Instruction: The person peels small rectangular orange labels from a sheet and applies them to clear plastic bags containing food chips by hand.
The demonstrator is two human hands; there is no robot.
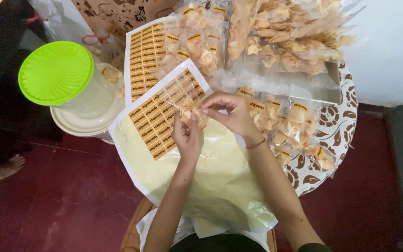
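Observation:
My left hand (187, 135) holds a small clear packet of pale crackers (188, 110) from below, thumb up against it. My right hand (229, 112) pinches the same packet from the right with its fingertips; a thin red bracelet sits on that wrist. Both hands hover over a sticker sheet (164, 112) with rows of orange labels, the lower part peeled to bare pale yellow backing. More labelled cracker packets (290, 123) lie just right of my right hand.
A second orange sticker sheet (143, 58) lies behind. Piles of cracker packets (281, 32) fill the back of a round tray with brown floral rim (341, 126). A clear jar with bright green lid (56, 72) stands left. Someone's bare foot (5, 165) rests on the red floor.

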